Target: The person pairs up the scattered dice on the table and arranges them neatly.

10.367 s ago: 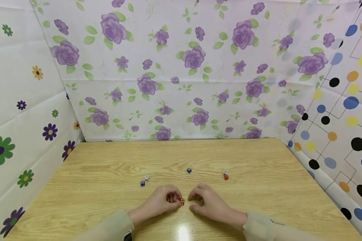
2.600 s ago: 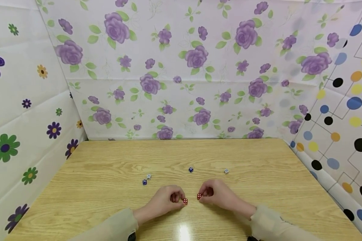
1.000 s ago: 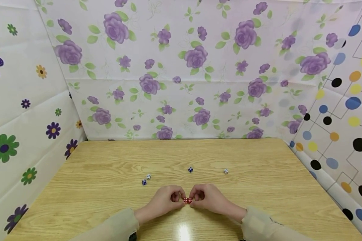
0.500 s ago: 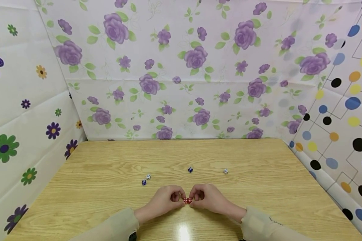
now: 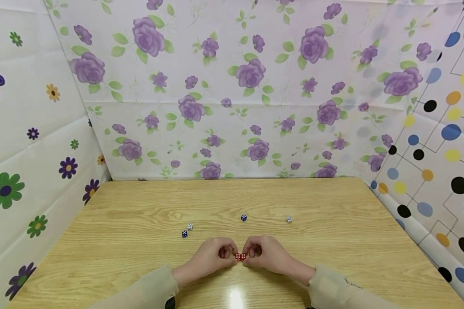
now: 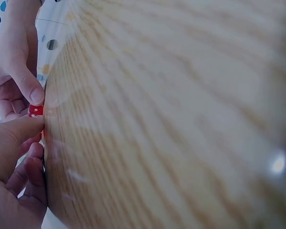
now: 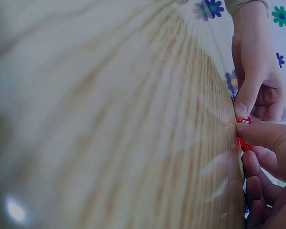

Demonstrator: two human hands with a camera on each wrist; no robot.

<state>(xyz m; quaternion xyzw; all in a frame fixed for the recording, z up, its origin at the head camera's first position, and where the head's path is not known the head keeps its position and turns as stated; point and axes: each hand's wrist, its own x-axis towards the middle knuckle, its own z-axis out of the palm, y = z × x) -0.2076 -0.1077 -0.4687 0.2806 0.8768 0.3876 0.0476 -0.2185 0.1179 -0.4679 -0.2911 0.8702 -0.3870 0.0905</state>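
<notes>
Two red dice with white pips sit side by side at the near middle of the table in the head view. My left hand [image 5: 209, 261] pinches the left red die [image 5: 237, 257] between thumb and index finger. From the other side, my right hand [image 5: 270, 259] pinches the right red die [image 5: 243, 257] the same way. The dice are right against each other, low at the tabletop. In the left wrist view a red die [image 6: 35, 110] shows between the two thumbs; fingers hide much of both dice. The right wrist view shows red [image 7: 244, 120] at the fingertips too.
Beyond the left hand lie a white die [image 5: 190, 226] and a blue die [image 5: 184, 234], close together. Another blue die [image 5: 244, 218] lies farther back in the middle, and a white die [image 5: 289, 219] to the right. Patterned cloths [image 5: 224, 103] enclose the wooden table [image 5: 139, 201].
The right hand, earlier empty, took the red die from beside the right white die and brought it left against the left hand's red die. Over the last second, both hands hold still.
</notes>
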